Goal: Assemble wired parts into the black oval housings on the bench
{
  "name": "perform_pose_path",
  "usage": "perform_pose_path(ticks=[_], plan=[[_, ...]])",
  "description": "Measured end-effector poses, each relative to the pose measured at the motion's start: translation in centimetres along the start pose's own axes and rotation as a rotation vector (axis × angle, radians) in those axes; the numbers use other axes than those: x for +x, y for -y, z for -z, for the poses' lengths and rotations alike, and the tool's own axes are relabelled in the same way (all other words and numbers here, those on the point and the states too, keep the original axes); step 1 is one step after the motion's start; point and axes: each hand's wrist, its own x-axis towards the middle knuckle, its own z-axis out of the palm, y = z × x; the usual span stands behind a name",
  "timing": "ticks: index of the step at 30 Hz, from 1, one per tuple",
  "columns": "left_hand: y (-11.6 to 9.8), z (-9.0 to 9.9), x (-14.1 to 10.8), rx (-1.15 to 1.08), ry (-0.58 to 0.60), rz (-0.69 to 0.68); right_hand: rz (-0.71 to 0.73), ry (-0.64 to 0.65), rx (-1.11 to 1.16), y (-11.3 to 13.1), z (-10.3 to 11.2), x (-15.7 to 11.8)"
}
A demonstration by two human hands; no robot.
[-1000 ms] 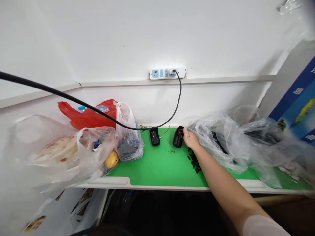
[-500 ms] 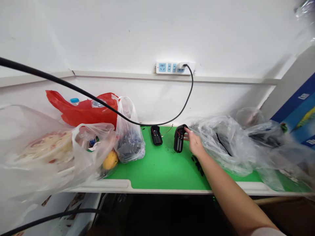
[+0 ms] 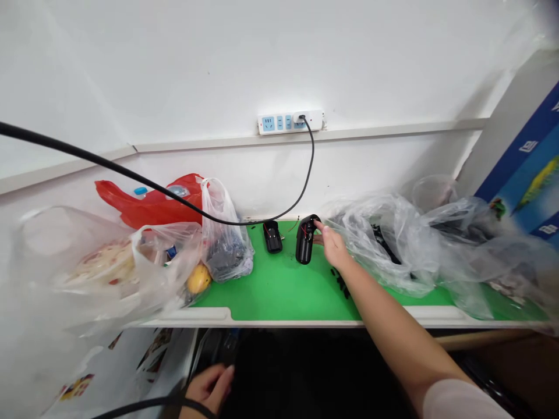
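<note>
Entering view, absent half second ago: left hand (image 3: 208,389), fingers curled, cannot tell whether empty; green tabletop (image 3: 262,297) up and right of it. Untouched black casing (image 3: 273,240) lies left of right hand (image 3: 335,247). Wired casing (image 3: 304,251) pinched by right hand at upper edge, seemingly tipped since one second ago. Small black pieces (image 3: 339,283) just below right hand. Meaning: both hands visible, only right working.

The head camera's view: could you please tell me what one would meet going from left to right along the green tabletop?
Yellow fruit → white plastic bag with dark contents → black casing with red wires → second black casing → right hand touching it → clear plastic bag.
</note>
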Motion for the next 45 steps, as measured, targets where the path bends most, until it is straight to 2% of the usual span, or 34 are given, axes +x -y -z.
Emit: perform_pose_path(ticks=[2,3,6,8,11,13,16,21,24,26,28,32,35,39,41,45], plan=[[-4.8,-0.5,2.0,-0.031,0.168,-0.207,0.042,0.000,0.008,0.5,0.0,-0.3],[-7.6,-1.0,3.5,-0.070,0.195,-0.274,0.063,0.002,0.007,0.7,-0.1,-0.4],[-14.8,-4.0,10.0,-0.344,0.075,-0.252,0.106,0.010,-0.019,1.2,0.0,-0.7],[-18.0,-7.0,14.9,-0.522,0.066,-0.200,0.134,0.005,-0.080,1.5,0.1,-0.7],[-20.4,-11.7,20.6,-0.724,0.200,-0.209,0.202,-0.039,-0.217,1.6,0.7,-0.3],[-20.8,-13.9,22.7,-0.834,0.265,-0.167,0.234,-0.094,-0.272,1.6,1.2,0.2],[-20.3,-15.4,23.9,-0.949,0.329,-0.104,0.223,-0.206,-0.250,1.4,1.7,0.8],[-19.0,-14.5,24.2,-1.048,0.425,-0.049,0.219,-0.291,-0.183,1.5,1.4,0.9],[-19.0,-13.4,24.3,-1.079,0.434,-0.065,0.254,-0.333,-0.189,1.8,1.5,0.8],[-19.2,-13.0,24.3,-1.101,0.429,-0.081,0.185,-0.314,-0.232,1.8,1.9,1.0],[-19.5,-12.7,24.2,-1.120,0.436,-0.093,0.041,-0.212,-0.349,1.6,2.4,1.4],[-20.0,-12.6,23.8,-1.149,0.466,-0.086,-0.189,0.114,-0.564,1.4,3.9,1.9],[-20.1,-12.6,23.5,-1.160,0.489,-0.093,-0.279,0.374,-0.585,1.8,5.2,1.5],[-20.2,-12.5,23.2,-1.174,0.482,-0.103,-0.354,0.727,-0.770,3.0,6.4,0.5],[-20.3,-12.5,23.2,-1.169,0.461,-0.112,-0.385,0.779,-0.868,3.5,6.3,0.3],[-20.4,-12.4,23.1,-1.139,0.443,-0.074,-0.407,0.775,-1.014,4.1,5.4,0.1]])
